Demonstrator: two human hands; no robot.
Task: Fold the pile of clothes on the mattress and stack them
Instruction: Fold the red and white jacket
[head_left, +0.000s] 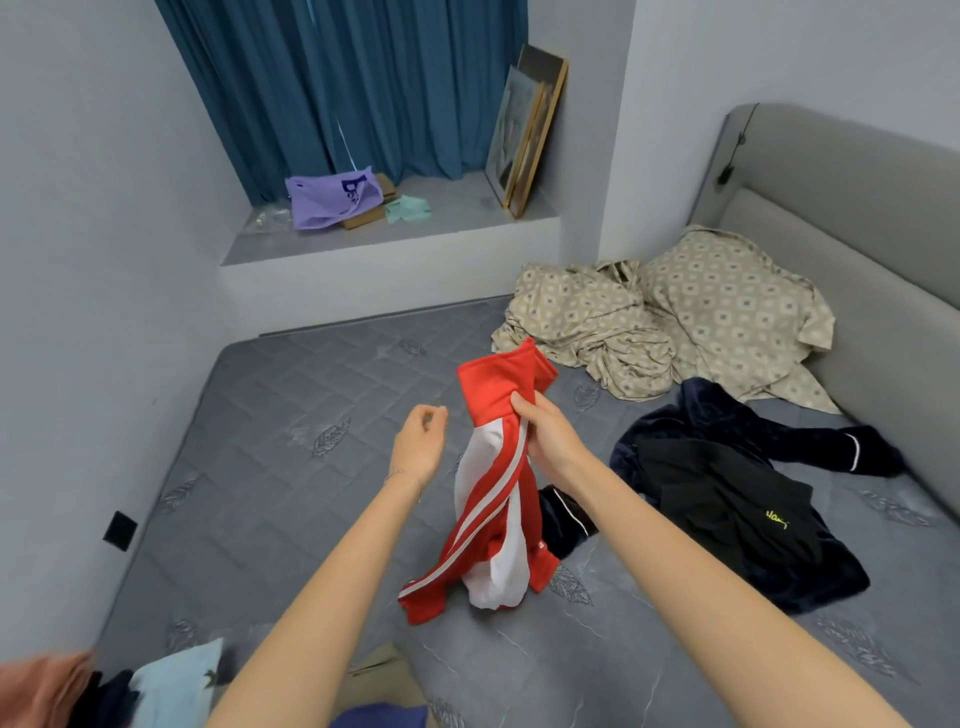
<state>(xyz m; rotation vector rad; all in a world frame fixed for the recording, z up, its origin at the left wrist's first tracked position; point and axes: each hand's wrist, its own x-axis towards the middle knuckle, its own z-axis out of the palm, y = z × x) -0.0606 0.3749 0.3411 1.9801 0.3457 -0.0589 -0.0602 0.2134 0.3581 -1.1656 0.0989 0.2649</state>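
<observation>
Bedsheet (649, 322), dark clothes (727, 499) right of jacket (496, 395)

On my feed the red and white striped cloth garment (493, 499) looks like a smooth sports knit with a slight sheen, and its white panels are matt. The grey quilted mattress (291, 415) under it is stitched fabric with a faint satin shine and leaf motifs. The dark navy garment (810, 577) reads as plush, velvety pile. The black garment (727, 499) lying on it is flat, matt cloth with small yellow-green stitched lettering. The beige patterned bedding (675, 322) is thin, creased cloth. I see the grey headboard (857, 208) as padded matt upholstery, the teal curtain (337, 88) as pleated cloth, and the leaning picture frames (540, 130) as wood.
</observation>
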